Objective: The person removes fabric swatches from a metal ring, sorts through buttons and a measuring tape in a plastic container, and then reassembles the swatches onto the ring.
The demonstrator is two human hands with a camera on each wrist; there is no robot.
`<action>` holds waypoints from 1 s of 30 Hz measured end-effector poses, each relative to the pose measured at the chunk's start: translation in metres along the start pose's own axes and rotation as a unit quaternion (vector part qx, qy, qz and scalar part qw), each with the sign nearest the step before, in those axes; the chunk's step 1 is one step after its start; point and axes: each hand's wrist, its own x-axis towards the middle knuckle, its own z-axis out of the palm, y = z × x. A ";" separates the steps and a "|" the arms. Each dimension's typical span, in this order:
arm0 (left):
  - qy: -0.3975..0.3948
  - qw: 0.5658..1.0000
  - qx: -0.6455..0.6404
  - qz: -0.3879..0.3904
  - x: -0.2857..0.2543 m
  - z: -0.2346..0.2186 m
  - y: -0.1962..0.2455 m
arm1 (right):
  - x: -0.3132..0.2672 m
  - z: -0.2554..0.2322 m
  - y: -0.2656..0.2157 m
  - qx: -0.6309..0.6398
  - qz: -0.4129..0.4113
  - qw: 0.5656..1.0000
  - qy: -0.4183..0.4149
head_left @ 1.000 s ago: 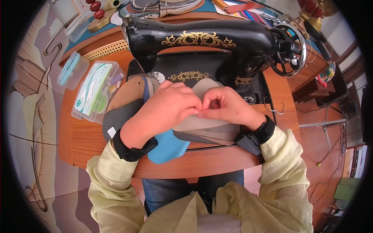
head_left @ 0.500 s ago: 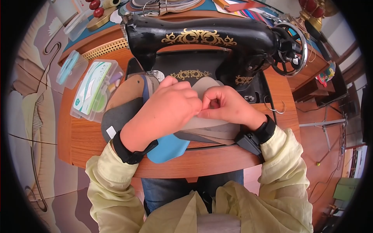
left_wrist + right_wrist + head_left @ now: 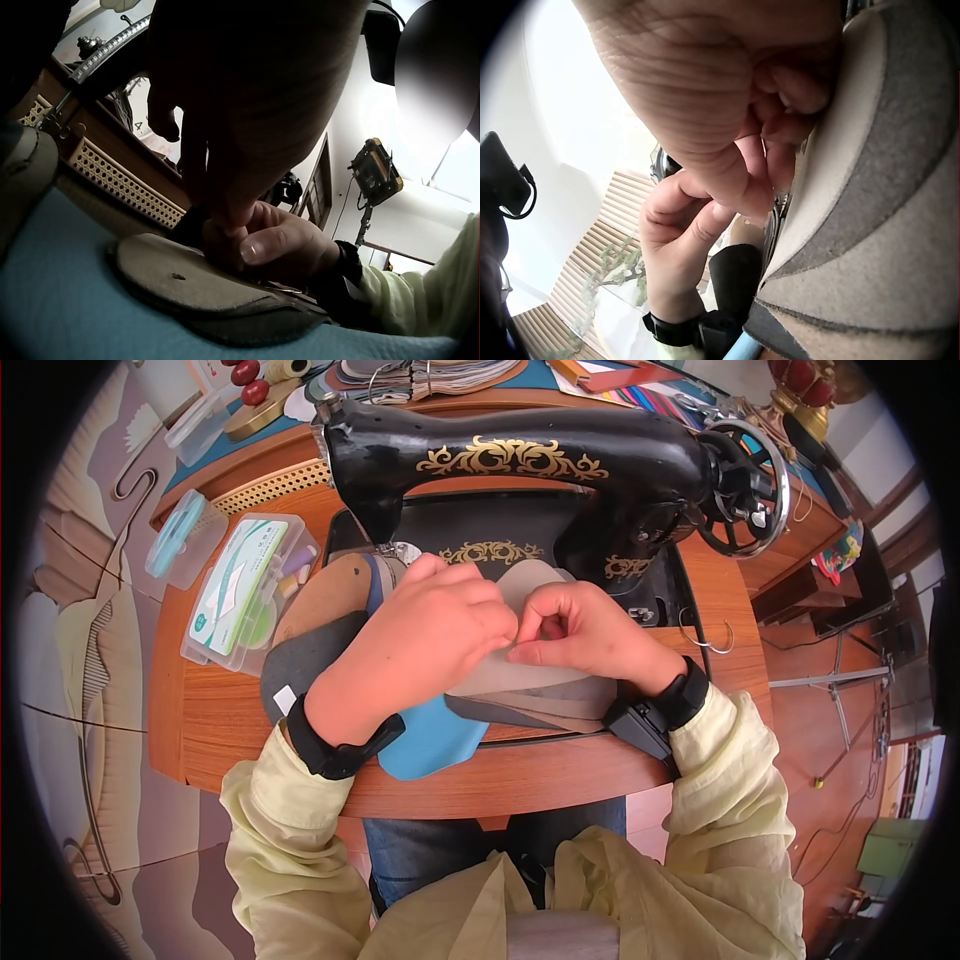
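Observation:
Both hands meet at the fingertips over a stack of grey and beige sheet pieces (image 3: 550,695). The left hand (image 3: 425,635) has its thumb and forefinger pinched against the fingertips of the right hand (image 3: 590,625), whose thumb and forefinger form a ring. A thin sliver shows between the fingers in the right wrist view; I cannot tell what it is. Under the left wrist lie a blue piece (image 3: 435,745) and a dark grey piece (image 3: 305,660) with a white label. In the left wrist view, a beige piece (image 3: 191,281) with a small slot lies beneath the hands.
A black sewing machine (image 3: 530,455) with gold ornament stands just beyond the hands. Left of the pieces lies a clear plastic box (image 3: 235,595) with small items, beside a smaller clear case (image 3: 190,540). A curved wire (image 3: 720,640) rests at the right edge.
The left hand has shifted slightly, its fingers lifting and then settling lower. The right hand has stayed almost in place, and the pieces lie as before.

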 end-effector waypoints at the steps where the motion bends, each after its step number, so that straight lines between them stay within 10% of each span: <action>1: -0.005 1.000 -0.005 0.002 0.000 0.000 0.000 | 0.000 0.000 -0.001 -0.001 -0.001 1.000 0.000; 30: -0.004 1.000 -0.002 0.020 0.003 0.000 0.005 | 0.000 0.000 0.000 -0.040 -0.026 0.999 0.007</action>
